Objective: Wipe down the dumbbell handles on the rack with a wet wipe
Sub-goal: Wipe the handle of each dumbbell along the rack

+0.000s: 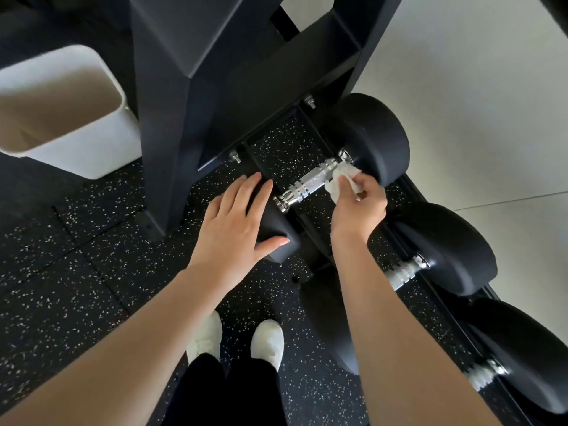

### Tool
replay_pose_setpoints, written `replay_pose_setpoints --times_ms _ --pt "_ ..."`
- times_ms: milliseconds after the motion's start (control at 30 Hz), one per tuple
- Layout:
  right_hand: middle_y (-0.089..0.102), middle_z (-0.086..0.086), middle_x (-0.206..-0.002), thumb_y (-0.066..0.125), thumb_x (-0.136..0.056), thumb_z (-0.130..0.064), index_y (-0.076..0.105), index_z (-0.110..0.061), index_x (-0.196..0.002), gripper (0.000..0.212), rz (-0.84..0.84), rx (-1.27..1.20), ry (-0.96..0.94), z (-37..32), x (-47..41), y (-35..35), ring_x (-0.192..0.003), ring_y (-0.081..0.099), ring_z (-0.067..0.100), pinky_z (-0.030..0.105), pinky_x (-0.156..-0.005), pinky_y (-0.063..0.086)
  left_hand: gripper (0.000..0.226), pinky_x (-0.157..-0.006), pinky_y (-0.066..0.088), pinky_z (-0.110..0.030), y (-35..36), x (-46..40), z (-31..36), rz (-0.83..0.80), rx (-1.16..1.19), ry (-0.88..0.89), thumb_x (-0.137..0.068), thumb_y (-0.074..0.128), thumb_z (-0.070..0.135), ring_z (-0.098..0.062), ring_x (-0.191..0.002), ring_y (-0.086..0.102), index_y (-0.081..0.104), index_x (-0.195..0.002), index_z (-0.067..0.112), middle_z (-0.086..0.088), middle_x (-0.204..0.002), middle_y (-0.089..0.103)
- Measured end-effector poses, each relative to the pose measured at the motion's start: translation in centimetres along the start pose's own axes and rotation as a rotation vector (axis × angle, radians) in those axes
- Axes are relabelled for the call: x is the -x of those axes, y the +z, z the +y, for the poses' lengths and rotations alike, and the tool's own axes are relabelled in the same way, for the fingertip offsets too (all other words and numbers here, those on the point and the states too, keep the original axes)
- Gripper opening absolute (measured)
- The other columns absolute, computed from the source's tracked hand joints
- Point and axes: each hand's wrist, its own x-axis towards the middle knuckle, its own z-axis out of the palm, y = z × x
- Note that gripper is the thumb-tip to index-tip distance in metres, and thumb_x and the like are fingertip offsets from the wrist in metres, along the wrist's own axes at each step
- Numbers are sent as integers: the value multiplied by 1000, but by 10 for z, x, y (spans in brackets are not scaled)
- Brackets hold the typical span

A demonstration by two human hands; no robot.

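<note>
While the left hand (238,221) lies flat on the near black head (278,238) of the first dumbbell, its fingers straight and slightly spread with the thumb reaching out along the head's front edge, the right hand (358,207) pinches a crumpled white wet wipe (339,179) between thumb and curled fingers and presses it against the far end of the chrome handle (310,184). That knurled handle runs diagonally from the head under the left hand up to the far black head (373,139), and the wipe sits just where the handle meets that far head, covering part of the metal. The dumbbell rests on the lowest tier of a black rack (246,87), whose thick upright post rises just to the left of the left hand. Further along the same tier, toward the lower right, a second dumbbell (445,247) shows a short stretch of its chrome handle beside the right forearm, and a third dumbbell (522,358) lies beyond it at the picture's edge, blurred. A white bin (101,142) stands on the speckled black rubber floor (76,256) to the left of the rack post. Below, between the two forearms, a pair of white shoes (236,342) and dark trouser legs are in view, and pale floor tiles (476,72) lie behind the rack on the right.
</note>
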Motion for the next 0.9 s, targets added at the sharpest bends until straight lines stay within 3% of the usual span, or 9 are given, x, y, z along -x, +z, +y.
replay_pose_setpoints --times_ms 167,300,400,500,633,767,900 --pt "60 5 -109 68 -84 -9 67 -9 -95 11 239 -238 205 -9 -8 28 -93 56 14 16 -77 45 82 -103 37 -45 11 4 -1 46 24 -27 -85 39 65 -24 -141 27 29 -148 14 -6 -152 30" --pt "64 6 -97 70 -82 -8 60 -15 -81 12 301 -377 381 -17 -14 41 -88 62 19 19 -68 49 82 -103 36 -46 15 5 0 50 47 -51 -83 38 65 -23 -143 23 26 -149 16 -4 -154 27" --pt "58 -4 -77 74 -78 -12 59 -11 -81 16 260 -369 413 -18 -17 43 -69 57 8 9 -50 42 82 -102 37 -46 16 5 0 55 65 -58 -83 37 65 -23 -143 24 28 -148 16 -5 -154 28" --pt "56 -4 -73 78 -75 -14 59 -8 -79 20 230 -335 446 -20 -19 42 -65 55 7 6 -41 37 81 -103 36 -47 17 5 0 56 71 -66 -83 39 65 -23 -143 24 29 -147 17 -5 -154 28" --pt "52 -6 -62 75 -77 -15 49 -14 -58 33 178 -229 442 -24 -22 36 -58 53 6 9 -42 39 81 -104 35 -47 16 5 1 60 87 -67 -82 50 60 -23 -143 23 31 -147 16 -5 -154 28" --pt "59 -1 -63 78 -74 -15 47 -15 -52 38 14 -70 373 -10 -5 28 -64 59 13 23 -59 53 81 -104 34 -47 16 5 3 58 77 -76 -82 50 61 -23 -143 23 31 -147 17 -5 -154 28" --pt "60 3 -59 80 -72 -17 45 -15 -48 43 -148 2 293 10 19 27 -56 56 14 30 -56 53 83 -104 34 -47 16 6 3 49 77 -78 -79 55 59 -23 -143 23 31 -147 17 -5 -154 28"
